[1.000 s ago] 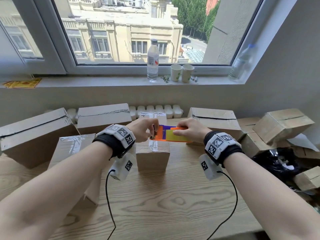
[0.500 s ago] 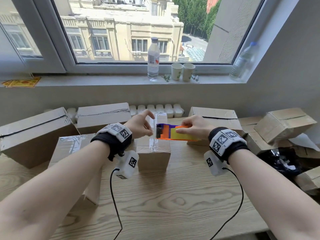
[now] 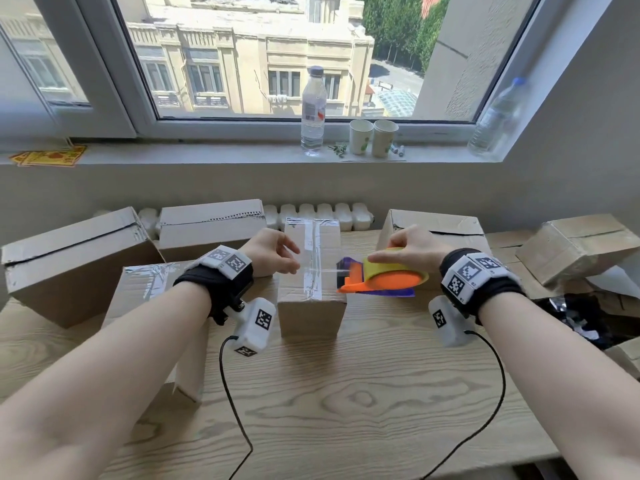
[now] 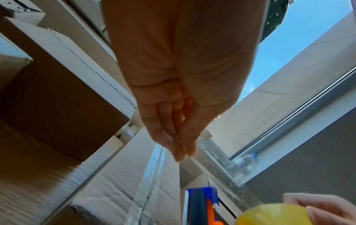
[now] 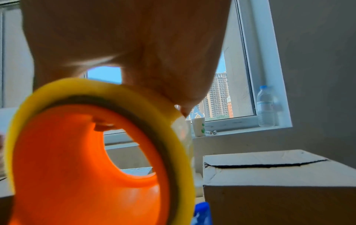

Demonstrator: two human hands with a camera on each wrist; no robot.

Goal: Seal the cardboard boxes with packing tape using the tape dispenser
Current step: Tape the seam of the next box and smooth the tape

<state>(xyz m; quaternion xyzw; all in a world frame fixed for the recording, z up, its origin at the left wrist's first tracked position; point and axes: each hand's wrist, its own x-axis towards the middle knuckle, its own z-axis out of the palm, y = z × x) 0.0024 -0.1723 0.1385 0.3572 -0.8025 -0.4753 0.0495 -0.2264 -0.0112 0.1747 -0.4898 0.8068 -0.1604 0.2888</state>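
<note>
Wood-grain table (image 3: 346, 410), cardboard boxes (image 3: 69, 261) round edge; windowsill (image 3: 207, 157) w/ bottles.

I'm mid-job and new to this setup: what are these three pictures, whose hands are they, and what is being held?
No machine here: a person works bare-handed, wearing cameras. The wide picture comes from the head; the other two look along each wrist at the fingers. On the wooden table stand several cardboard boxes; the small box in the middle already carries tape along its top. The right hand grips the tape dispenser, orange and purple with a yellow roll, beside that box. The left hand pinches the free end of the clear tape strip, which stretches across the box top. Bottles and paper cups stand on the windowsill.
</note>
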